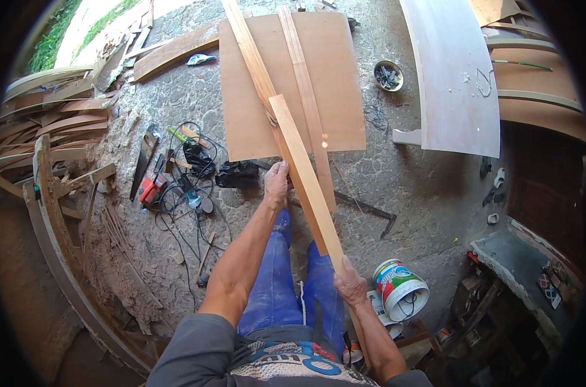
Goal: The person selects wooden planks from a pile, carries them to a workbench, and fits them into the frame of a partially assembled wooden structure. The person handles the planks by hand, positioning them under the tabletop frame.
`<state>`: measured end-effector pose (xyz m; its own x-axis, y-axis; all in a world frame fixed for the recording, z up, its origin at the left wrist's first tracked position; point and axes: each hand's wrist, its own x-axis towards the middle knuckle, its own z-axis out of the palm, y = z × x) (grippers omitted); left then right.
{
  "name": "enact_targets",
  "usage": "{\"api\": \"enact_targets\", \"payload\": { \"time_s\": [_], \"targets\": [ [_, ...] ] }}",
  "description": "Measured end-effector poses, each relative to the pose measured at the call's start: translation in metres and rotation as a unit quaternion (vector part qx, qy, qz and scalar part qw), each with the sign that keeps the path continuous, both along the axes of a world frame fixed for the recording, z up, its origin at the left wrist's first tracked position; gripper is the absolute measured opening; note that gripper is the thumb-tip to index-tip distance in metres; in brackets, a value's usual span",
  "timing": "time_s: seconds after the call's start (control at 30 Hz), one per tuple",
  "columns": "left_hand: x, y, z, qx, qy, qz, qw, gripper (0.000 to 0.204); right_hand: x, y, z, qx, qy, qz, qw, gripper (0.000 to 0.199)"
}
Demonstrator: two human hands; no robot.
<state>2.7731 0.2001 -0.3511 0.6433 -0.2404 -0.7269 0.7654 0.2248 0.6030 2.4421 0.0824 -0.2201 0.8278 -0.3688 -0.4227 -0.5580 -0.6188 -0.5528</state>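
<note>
My right hand (351,284) is closed round the near end of a pale wooden strip (309,174) that slants up and away from me. Beneath and beside it runs a longer, darker wooden plank (254,58) with a knot. My left hand (277,184) is closed at the left edge of this plank, its fingertips partly hidden by the wood. The two pieces overlap along much of the pale one's length. A second narrow strip (299,64) lies to their right, across a brown plywood sheet (335,97) on the floor.
Left of my legs lie a handsaw (144,158), a red power tool (152,190), a blue power tool (193,198) and tangled cords. A dark metal bar (370,209) crosses the floor. Right are a bucket (402,290), a bowl of metal pieces (388,76) and a white curved panel (457,97).
</note>
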Motion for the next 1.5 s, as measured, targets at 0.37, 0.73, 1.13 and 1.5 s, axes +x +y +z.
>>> {"api": "enact_targets", "payload": {
  "time_s": [0.37, 0.73, 1.13, 1.5],
  "targets": [
    [0.008, 0.006, 0.017, -0.241, 0.149, 0.097, 0.954, 0.022, 0.011, -0.029, 0.029, 0.012, -0.119, -0.072, 0.99, 0.069],
    [-0.004, -0.023, -0.021, 0.09, -0.153, -0.006, 0.984, 0.035, 0.008, -0.042, 0.031, -0.028, -0.074, -0.129, 0.989, 0.07],
    [0.026, -0.064, 0.03, 0.51, -0.168, -0.354, 0.765, 0.083, 0.064, -0.08, 0.021, 0.039, -0.052, -0.162, 0.985, 0.065],
    [-0.069, -0.07, 0.214, 0.236, -0.699, -0.587, 0.334, 0.061, 0.1, -0.1, 0.063, -0.004, -0.045, 0.15, 0.988, 0.058]
  ]
}}
